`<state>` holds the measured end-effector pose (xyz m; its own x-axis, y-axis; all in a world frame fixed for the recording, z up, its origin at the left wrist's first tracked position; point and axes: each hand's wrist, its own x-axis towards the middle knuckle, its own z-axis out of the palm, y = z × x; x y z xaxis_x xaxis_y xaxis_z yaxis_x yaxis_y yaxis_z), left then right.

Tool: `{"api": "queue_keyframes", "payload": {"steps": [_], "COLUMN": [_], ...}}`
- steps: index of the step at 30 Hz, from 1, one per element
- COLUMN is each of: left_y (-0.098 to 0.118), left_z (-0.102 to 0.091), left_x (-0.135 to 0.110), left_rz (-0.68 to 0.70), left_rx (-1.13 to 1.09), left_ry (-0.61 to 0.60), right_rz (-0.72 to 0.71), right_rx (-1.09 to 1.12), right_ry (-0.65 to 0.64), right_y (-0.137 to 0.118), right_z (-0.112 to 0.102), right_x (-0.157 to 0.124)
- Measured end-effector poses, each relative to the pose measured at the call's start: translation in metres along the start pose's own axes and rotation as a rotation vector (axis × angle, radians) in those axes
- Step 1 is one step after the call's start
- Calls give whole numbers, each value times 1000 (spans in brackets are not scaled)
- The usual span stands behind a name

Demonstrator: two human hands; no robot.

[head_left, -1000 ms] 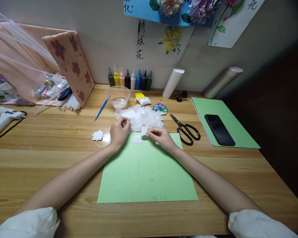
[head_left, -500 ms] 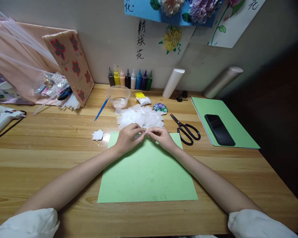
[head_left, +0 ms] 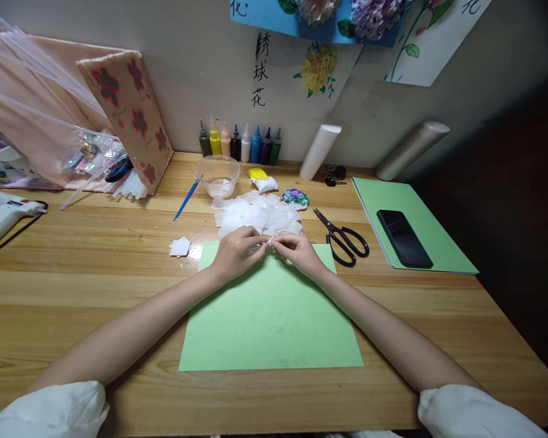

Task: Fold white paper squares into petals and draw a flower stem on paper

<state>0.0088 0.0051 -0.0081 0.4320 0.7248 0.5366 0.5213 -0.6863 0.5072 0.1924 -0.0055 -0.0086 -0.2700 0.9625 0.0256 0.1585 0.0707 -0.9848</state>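
Observation:
My left hand [head_left: 237,254] and my right hand [head_left: 296,250] meet over the far edge of a green paper sheet [head_left: 269,316]. Between their fingertips they pinch a small white piece of thin paper [head_left: 270,241], mostly covered by the fingers. Just beyond the hands lies a loose heap of white thin paper pieces [head_left: 251,214]. To the right of my right hand, black-handled scissors [head_left: 340,237] lie with their tips pointing away. A short stack of white paper pieces [head_left: 179,247] sits left of the green sheet.
Behind the heap stand a clear plastic bowl [head_left: 217,176], a yellow-and-white packet [head_left: 262,180] and several paint bottles [head_left: 240,145]. A blue pen-like tool [head_left: 186,199] leans on the bowl. A phone [head_left: 404,238] rests on green sheets at right. A glue gun [head_left: 7,216] lies far left.
The view has shifted very slightly. Both hands keep the same pinch on the small white paper, with no clear movement.

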Motion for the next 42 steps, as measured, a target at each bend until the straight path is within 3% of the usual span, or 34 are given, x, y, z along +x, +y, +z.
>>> {"api": "queue_keyframes", "payload": {"steps": [35,39,42], "left_y": [1,2,2], "left_z": [-1,-1,-2], "left_x": [-1,-1,0], "left_rz": [34,15,-73], "left_rx": [39,34,-11], "left_ry": [-20,-13,-11], "right_rz": [-20,-8,0], "right_rx": [-18,-17,-22], "right_ry": [5,-5,0], "right_y": [0,0,-1], "right_z": [-1,-1,-1], "right_x": [1,1,0]}}
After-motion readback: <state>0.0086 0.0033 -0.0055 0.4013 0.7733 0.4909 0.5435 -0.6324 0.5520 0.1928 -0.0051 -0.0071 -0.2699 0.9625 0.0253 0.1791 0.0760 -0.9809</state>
